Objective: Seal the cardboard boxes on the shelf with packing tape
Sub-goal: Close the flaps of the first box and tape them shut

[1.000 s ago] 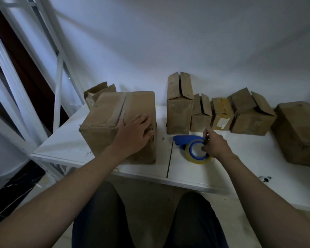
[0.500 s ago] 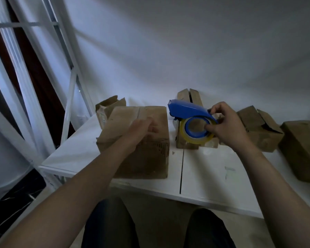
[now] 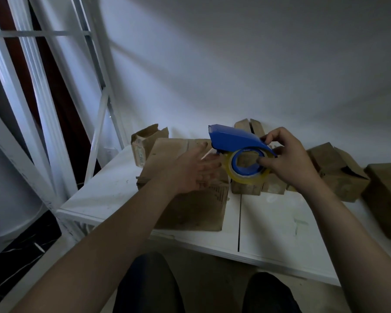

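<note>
Resting closed on the white shelf (image 3: 113, 195), scuffed brown cardboard box (image 3: 190, 208).

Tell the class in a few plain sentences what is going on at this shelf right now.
A person is getting ready to tape cardboard boxes on a white shelf. The right hand holds a blue tape dispenser in the air, fingers hooked through its roll of tape. The open left hand reaches toward the roll, above the large box at the front. No tape is being laid on that box. Smaller boxes stand behind along the wall, several with flaps open.
</note>
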### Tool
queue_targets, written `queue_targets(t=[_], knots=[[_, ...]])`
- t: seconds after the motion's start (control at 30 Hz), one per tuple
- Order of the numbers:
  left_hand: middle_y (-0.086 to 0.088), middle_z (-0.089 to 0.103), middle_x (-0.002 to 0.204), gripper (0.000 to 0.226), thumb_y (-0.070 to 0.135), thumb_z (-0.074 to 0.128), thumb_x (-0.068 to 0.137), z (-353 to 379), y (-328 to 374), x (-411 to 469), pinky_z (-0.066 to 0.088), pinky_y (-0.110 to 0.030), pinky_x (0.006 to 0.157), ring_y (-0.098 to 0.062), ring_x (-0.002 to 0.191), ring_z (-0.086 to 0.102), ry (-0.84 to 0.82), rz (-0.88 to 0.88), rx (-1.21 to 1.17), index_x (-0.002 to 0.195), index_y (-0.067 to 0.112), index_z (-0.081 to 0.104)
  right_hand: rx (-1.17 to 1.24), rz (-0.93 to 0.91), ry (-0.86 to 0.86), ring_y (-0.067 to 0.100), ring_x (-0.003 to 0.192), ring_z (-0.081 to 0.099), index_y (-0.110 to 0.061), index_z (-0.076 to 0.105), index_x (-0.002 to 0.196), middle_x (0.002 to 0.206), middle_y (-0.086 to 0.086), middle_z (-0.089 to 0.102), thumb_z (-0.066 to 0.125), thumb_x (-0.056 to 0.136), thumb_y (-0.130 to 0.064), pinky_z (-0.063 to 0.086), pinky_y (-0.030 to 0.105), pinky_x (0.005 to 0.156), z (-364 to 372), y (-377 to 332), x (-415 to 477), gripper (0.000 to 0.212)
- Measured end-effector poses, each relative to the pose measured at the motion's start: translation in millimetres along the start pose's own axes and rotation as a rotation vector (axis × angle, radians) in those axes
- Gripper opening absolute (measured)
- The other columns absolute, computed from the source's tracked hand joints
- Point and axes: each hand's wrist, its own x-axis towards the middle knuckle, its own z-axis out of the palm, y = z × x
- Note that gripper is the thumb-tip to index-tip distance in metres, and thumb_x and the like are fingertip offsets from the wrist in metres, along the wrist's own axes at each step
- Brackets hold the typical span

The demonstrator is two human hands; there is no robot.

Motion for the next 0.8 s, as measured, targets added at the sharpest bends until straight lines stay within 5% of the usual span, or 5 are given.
queue_targets(t=[0.07,0.3,0.43,0.6,0.8], knots=[[-0.004,0.053,0.145,0.044,0.053,0.039,0.099,-1.7,4.8,-8.9,0.035,-0.033,0.11,-0.026,0.136,0.049,-0.026,0.015,0.006,0.13,0.024,0.051,0.0,-0.018,-0.003,0.022,0.088,0.066,-0.022,0.049,0.093,0.11,-0.004,0.062,0.077,0.074,0.005,0.061,0.034,0.071,1.0,-1.0,0.9,0.044],[0.005,0.062,0.069,0.022,0.039,0.059,0.097,-22.8,5.4,-22.3,0.041,-0.025,0.073,-0.011,0.064,0.057,0.082,0.058,0.054,0.095,0.017,0.061,-0.06,-0.078,-0.045,0.013,0.092,0.059,-0.027,0.049,0.1,0.111,-0.01,0.057,0.078,0.074,0.0,0.053,0.026,0.069,10.3,-3.8,1.2,0.047],[0.0,0.062,0.072,0.022,0.032,0.067,0.087,-34.1,8.0,-26.3,0.045,-0.028,0.067,-0.014,0.065,0.057,0.213,0.135,0.19,0.098,0.014,0.061,-0.038,-0.176,-0.12,0.01,0.088,0.055,-0.03,0.045,0.11,0.108,-0.009,0.052,0.074,0.073,0.003,0.054,0.035,0.075,22.7,-3.5,-4.2,0.058],[0.006,0.063,0.076,0.019,0.02,0.054,0.101,-40.0,6.6,-44.5,0.046,-0.021,0.064,-0.006,0.067,0.058,0.312,0.192,0.479,0.083,0.017,0.06,-0.093,-0.28,-0.282,0.005,0.1,0.056,-0.04,0.046,0.133,0.119,-0.007,0.057,0.071,0.075,0.003,0.05,0.019,0.084,31.2,1.4,-5.2,0.076],[-0.001,0.065,0.082,0.022,0.033,0.056,0.101,-50.8,-3.7,-53.5,0.043,-0.016,0.059,-0.008,0.069,0.06,0.434,0.311,0.657,0.094,0.014,0.066,-0.134,-0.385,-0.297,0.003,0.111,0.049,-0.045,0.049,0.135,0.123,-0.005,0.053,0.071,0.078,0.003,0.039,0.008,0.089,40.4,4.1,0.5,0.078]])
